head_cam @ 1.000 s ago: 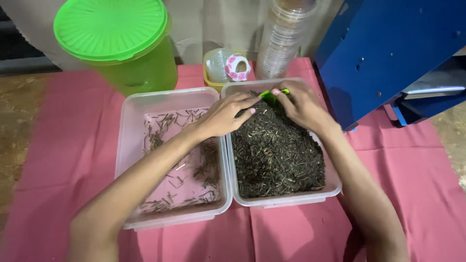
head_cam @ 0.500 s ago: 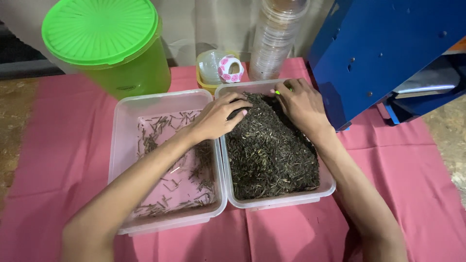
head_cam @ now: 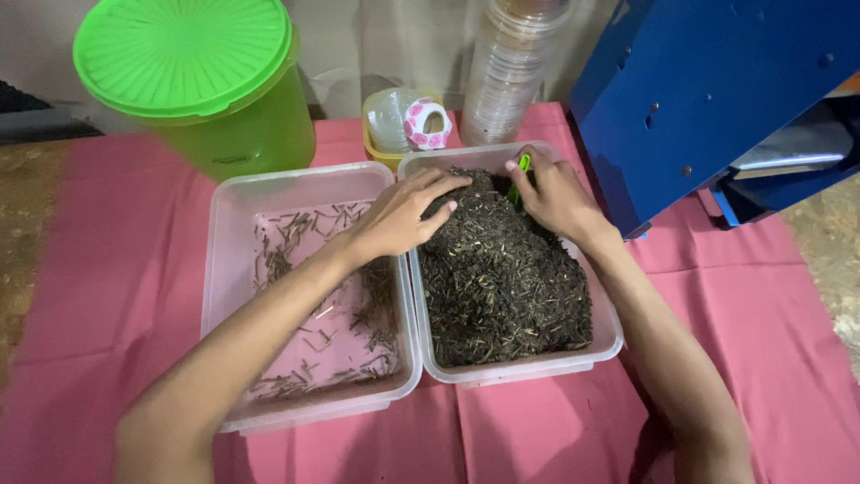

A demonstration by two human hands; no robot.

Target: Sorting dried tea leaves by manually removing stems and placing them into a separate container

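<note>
since 1 s ago: both hands crept to far end of right tub (head_cam: 609, 332), w/ camera closer. left hand (head_cam: 399, 215) flat on dark dried leaf pile (head_cam: 506, 278), fingers loose, gripping nothing. right hand (head_cam: 555, 193) pinches green tweezers (head_cam: 518, 177). left tub (head_cam: 224, 269) holds sparse pale stems (head_cam: 296, 237). sorting looks ongoing.

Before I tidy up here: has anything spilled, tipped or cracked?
Nothing stands out. The dark dried leaves stay inside the right tub, the stems inside the left tub. Both tubs sit flat on the pink cloth; no bits show on it.
</note>
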